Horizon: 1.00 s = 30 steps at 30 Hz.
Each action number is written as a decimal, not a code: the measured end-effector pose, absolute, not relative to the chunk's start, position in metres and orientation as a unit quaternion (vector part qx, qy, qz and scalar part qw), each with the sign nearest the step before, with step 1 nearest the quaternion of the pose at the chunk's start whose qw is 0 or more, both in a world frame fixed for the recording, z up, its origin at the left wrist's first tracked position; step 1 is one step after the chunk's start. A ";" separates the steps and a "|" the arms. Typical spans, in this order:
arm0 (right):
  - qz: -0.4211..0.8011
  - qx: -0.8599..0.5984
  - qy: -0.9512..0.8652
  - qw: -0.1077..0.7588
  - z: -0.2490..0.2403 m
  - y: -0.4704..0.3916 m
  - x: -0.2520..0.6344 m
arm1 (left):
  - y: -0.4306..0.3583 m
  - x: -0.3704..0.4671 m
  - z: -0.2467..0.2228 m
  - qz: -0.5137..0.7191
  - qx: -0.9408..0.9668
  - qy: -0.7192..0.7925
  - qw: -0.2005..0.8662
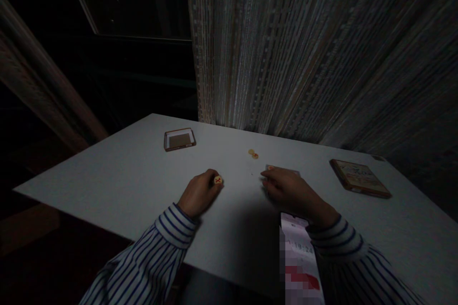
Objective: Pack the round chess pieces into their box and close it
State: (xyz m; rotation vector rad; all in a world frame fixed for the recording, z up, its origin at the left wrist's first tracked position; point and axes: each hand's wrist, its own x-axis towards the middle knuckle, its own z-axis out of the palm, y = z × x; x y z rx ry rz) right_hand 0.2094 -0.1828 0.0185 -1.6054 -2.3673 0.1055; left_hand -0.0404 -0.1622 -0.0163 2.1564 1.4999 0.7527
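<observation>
My left hand (200, 194) is closed on a small round game piece (218, 180), pale yellow with a red mark on its face. It pinches the piece between thumb and fingers, just above the white table (229, 219). My right hand (288, 188) hovers at right of centre, index finger reaching left and the other fingers partly curled, with nothing visible between them. Partly hidden behind it lies a flat case (293, 171) with a reddish mark at its left end. Two more round pieces (253, 154) lie close together beyond my hands, one showing red.
An open shallow box (180, 140) sits at the far left of the table. On the right lies a flat box lid (361, 177) with printed lettering. A lit phone (298, 248) is below my right wrist. A string curtain (250, 57) hangs behind the table; the room is dim.
</observation>
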 end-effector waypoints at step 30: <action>0.048 -0.612 -0.675 0.409 -0.008 -0.197 0.270 | -0.147 0.025 0.009 0.363 0.626 0.409 0.556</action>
